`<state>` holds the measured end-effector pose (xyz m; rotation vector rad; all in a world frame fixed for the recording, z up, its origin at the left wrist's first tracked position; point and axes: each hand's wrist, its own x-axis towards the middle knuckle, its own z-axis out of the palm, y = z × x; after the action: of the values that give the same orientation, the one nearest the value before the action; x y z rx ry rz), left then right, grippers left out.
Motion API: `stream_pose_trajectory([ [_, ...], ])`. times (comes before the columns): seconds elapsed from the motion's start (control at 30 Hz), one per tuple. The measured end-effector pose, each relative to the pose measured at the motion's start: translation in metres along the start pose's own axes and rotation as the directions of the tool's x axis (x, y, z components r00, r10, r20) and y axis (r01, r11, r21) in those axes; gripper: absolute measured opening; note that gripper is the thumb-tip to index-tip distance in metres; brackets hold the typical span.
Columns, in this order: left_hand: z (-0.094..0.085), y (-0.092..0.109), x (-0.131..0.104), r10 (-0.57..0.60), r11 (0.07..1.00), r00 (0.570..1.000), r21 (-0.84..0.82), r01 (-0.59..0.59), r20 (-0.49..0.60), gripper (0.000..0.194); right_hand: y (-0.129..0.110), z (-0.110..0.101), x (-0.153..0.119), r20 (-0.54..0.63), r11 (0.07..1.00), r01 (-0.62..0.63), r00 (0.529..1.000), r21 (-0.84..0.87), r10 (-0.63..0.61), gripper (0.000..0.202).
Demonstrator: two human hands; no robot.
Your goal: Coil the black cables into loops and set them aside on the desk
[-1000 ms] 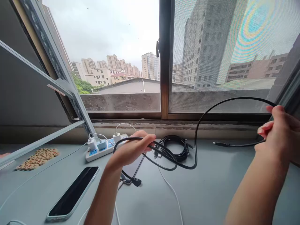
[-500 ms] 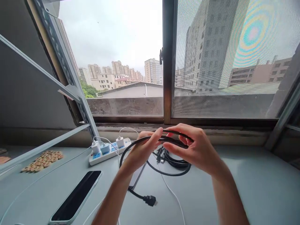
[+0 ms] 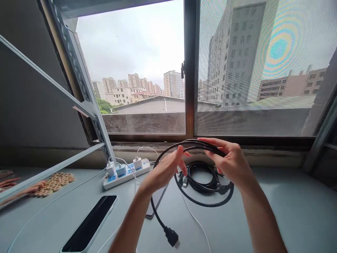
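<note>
A thick black cable [image 3: 207, 203] hangs in loops above the grey table, its dark connector [image 3: 171, 237] dangling at the lower middle. My right hand [image 3: 228, 156] pinches the gathered loops at their upper right. Inside the loops' left side is my left hand [image 3: 167, 168], its fingers apart and not closed round the cable. Another black cable [image 3: 201, 191] lies coiled on the table behind, between my hands. A second connector shows near the right of the loops, below my right hand.
A white power strip [image 3: 126, 175] with chargers and white cords sits at the back left. Nearer lies a phone [image 3: 91, 225]; another dark device [image 3: 158, 203] is partly behind my left arm. Another person's hand [image 3: 26, 191] touches small wooden pieces [image 3: 56, 184] at far left.
My left hand has opened from the cable, and my right hand has moved slightly right with the loops. The loops have spread wider. Another person's hand has appeared at far left.
</note>
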<state>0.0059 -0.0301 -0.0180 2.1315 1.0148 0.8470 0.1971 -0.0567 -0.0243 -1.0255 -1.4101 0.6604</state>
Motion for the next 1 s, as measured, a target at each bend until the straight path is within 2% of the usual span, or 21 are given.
stream_pose_trajectory([
  [0.1,0.001,0.006,-0.006,0.023,1.0,1.0,0.016,-0.023,-0.016,0.056,0.006,-0.013,0.006,-0.201,1.0,-0.008,0.979,0.025,0.012,0.04],
  [0.13,0.001,0.01,-0.009,0.031,1.0,0.998,-0.002,-0.031,-0.06,0.049,0.008,-0.017,0.007,-0.267,0.999,-0.005,0.964,0.032,0.013,0.041],
  [0.2,0.001,0.016,-0.014,0.068,0.997,0.982,-0.021,-0.072,-0.178,0.048,0.008,-0.024,0.009,-0.376,0.999,0.014,0.927,0.036,0.001,0.041],
  [0.3,-0.001,0.021,-0.017,0.217,0.975,0.924,0.022,-0.221,-0.316,0.043,0.004,-0.027,0.006,-0.478,0.998,0.06,0.878,0.03,-0.038,0.037],
  [0.37,-0.002,0.018,-0.015,0.304,0.951,0.868,0.073,-0.301,-0.393,0.043,-0.001,-0.025,0.004,-0.499,0.995,0.088,0.865,0.052,-0.051,0.035],
  [0.43,-0.001,0.014,-0.01,0.316,0.948,0.822,0.131,-0.288,-0.473,0.054,-0.004,-0.022,0.001,-0.51,0.988,0.124,0.858,0.095,-0.059,0.033],
  [0.47,0.001,0.011,-0.007,0.3,0.954,0.814,0.152,-0.259,-0.497,0.061,-0.006,-0.019,0.0,-0.514,0.982,0.146,0.855,0.12,-0.065,0.031],
  [0.53,0.008,0.007,-0.001,0.252,0.967,0.841,0.146,-0.207,-0.479,0.067,-0.007,-0.015,-0.001,-0.516,0.964,0.195,0.854,0.183,-0.074,0.029],
  [0.6,0.016,0.004,0.005,0.22,0.975,0.881,0.085,-0.203,-0.418,0.063,-0.008,-0.011,-0.002,-0.506,0.933,0.249,0.858,0.261,-0.087,0.028],
  [0.63,0.02,0.003,0.008,0.208,0.976,0.883,0.037,-0.213,-0.421,0.061,-0.008,-0.01,-0.002,-0.497,0.913,0.275,0.863,0.302,-0.095,0.027],
  [0.7,0.027,0.001,0.014,0.153,0.967,0.836,-0.092,-0.236,-0.527,0.061,-0.007,-0.007,-0.002,-0.474,0.868,0.322,0.872,0.378,-0.117,0.026],
  [0.77,0.029,0.0,0.019,0.047,0.935,0.782,-0.248,-0.254,-0.621,0.066,-0.006,-0.004,-0.001,-0.459,0.821,0.359,0.878,0.444,-0.136,0.025],
  [0.8,0.029,-0.001,0.021,-0.006,0.908,0.789,-0.333,-0.253,-0.615,0.063,-0.005,-0.002,0.0,-0.456,0.798,0.377,0.878,0.47,-0.146,0.024],
  [0.9,0.025,-0.002,0.024,-0.067,0.819,0.909,-0.542,-0.186,-0.412,0.033,-0.002,0.003,0.004,-0.44,0.79,0.392,0.881,0.472,-0.174,0.019],
  [0.93,0.023,-0.002,0.024,-0.068,0.791,0.938,-0.592,-0.157,-0.34,0.033,0.0,0.003,0.005,-0.431,0.821,0.382,0.882,0.423,-0.188,0.017],
  [1.0,0.019,-0.003,0.023,-0.078,0.744,0.957,-0.656,-0.131,-0.279,0.046,0.004,0.002,0.008,-0.42,0.912,0.331,0.883,0.242,-0.209,0.018],
])
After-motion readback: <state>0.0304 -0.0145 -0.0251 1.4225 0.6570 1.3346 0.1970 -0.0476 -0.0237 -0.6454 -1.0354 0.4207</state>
